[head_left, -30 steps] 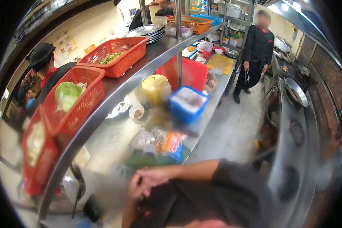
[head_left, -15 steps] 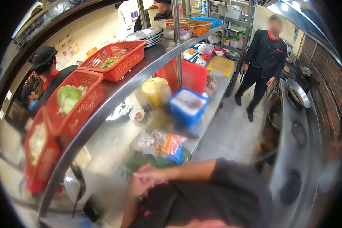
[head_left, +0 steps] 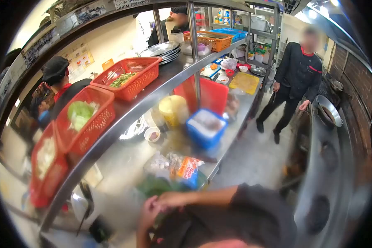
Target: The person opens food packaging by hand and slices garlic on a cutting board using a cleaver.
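Low in the view, in front of the person's dark top, the right hand (head_left: 172,200) meets the left hand (head_left: 149,210), the two drawn together and touching, with the fingers too blurred to tell whether they pinch anything. Just beyond the hands, on the steel worktop (head_left: 115,173), lie the nearest things: a blue-and-orange packet (head_left: 188,172) and, touching its left side, a clear bag (head_left: 158,164) of pale lumps, both next to a blurred dark green item (head_left: 152,186). Farther back on the same surface stand a small white cup (head_left: 152,134) with something reddish inside, a yellow tub (head_left: 173,110) and a blue container (head_left: 206,129) filled with something white. Behind those two, a red panel (head_left: 214,91) leans upright near a metal post. Along the raised shelf (head_left: 130,104) at left sit red baskets (head_left: 133,73), one bearing a leafy green vegetable (head_left: 79,115), and a stack of metal plates (head_left: 163,51) lies beyond them. Across the aisle, well apart from the hands, a co-worker (head_left: 299,70) in a dark jacket stands beside a wok (head_left: 329,113).
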The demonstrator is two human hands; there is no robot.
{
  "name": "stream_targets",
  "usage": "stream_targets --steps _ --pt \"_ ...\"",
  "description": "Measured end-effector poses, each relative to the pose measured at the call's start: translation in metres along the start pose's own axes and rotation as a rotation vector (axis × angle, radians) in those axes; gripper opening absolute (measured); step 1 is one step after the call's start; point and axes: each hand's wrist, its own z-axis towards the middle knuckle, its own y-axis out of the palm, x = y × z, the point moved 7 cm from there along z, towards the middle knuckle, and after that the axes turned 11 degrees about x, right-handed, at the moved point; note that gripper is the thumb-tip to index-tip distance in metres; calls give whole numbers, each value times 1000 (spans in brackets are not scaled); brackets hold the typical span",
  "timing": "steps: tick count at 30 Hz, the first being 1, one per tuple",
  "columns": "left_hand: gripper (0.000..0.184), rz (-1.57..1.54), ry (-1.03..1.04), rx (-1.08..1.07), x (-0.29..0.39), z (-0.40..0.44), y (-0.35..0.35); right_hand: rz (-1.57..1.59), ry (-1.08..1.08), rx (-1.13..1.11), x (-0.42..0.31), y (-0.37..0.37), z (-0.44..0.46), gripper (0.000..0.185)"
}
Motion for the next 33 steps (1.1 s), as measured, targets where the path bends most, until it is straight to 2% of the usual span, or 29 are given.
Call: stream_targets --steps 1,3,5,6,7,9,10,11,12,13,14,15,17,18,19,20,23,25,26,29,30,32,33 --pt "45 -21 -4 86 -1 -5 -3 -53 -101 -98 -1 10 1 54" --pt "47 36 -5 121 -8 -15 -5 -59 -58 -126 15 11 0 55" --pt "46 -16 61 133 -29 -16 -4 -410 -242 -146 18 8 -6 55" --pt "44 -77 73 130 -42 -19 -1 -583 -53 -152 34 1 -12 53" --pt "44 -98 51 148 -48 -21 4 -588 -30 -179 29 -4 -26 53" --pt "41 66 -4 104 -52 -30 27 -668 189 -175 37 -23 -57 48" --pt "41 119 -24 59 -49 -31 43 -596 121 -211 50 -31 -65 45" --pt "40 169 -46 18 -48 -33 58 -517 57 -251 71 -46 -69 42" --pt "40 131 -99 88 -51 -41 67 -504 116 -225 103 -64 -74 40" --pt "40 90 -70 16 -45 -42 88 -493 162 -167 136 -87 -82 39" --pt "41 63 -18 -82 -38 -41 108 -651 79 -174 155 -106 -96 38" --pt "41 64 -13 -78 -38 -41 122 -800 -13 -156 180 -130 -113 38" --pt "42 8 -76 -185 -46 -48 157 -1113 -169 -330 306 -182 -143 37" --pt "42 100 73 -177 -44 -48 164 -1292 313 -471 369 -209 -171 34" --pt "42 108 85 -176 -38 -53 169 -1255 471 -445 405 -234 -198 34" --pt "43 126 -33 -155 -34 -59 170 -1156 566 -342 429 -255 -223 34" --pt "44 100 -165 -28 -49 -76 177 -893 709 -96 463 -295 -273 34" --pt "43 158 -239 -70 -58 -95 184 -778 792 -5 475 -300 -298 34" --pt "41 157 -219 -64 -46 -103 183 -735 819 23 480 -298 -307 34" --pt "38 162 -297 -21 -64 -112 188 -669 832 59 489 -283 -308 35" --pt "38 202 -286 -102 -65 -117 194 -662 814 58 500 -280 -298 35" --pt "36 140 -334 -82 -66 -113 188 -717 729 34 503 -273 -255 36" --pt "36 139 -338 -105 -65 -108 186 -735 744 100 465 -265 -241 29"
